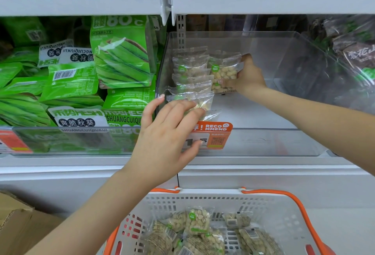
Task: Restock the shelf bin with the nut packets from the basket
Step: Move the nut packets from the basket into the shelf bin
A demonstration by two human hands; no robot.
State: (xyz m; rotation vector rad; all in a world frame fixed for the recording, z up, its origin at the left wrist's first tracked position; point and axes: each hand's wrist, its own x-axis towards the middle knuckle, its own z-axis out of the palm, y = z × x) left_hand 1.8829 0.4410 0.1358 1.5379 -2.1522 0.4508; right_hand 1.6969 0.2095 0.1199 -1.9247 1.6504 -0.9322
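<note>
A clear plastic shelf bin (284, 51) stands at centre right. A row of small clear nut packets (190, 67) stands on edge along its left wall. My right hand (248, 76) is deep inside the bin and grips one nut packet (223, 71) upright beside that row. My left hand (170, 130) reaches over the bin's front wall, its fingers resting on the nearest packet (203, 102) of the row. Below, a white basket (284, 214) with orange handles holds several more nut packets (197, 221).
A neighbouring bin on the left is full of green okra snack bags (121, 51). An orange price label (213, 134) hangs on the bin front. Dark snack bags (353, 55) fill the right bin. A cardboard box (18, 220) sits at lower left. Another shelf runs overhead.
</note>
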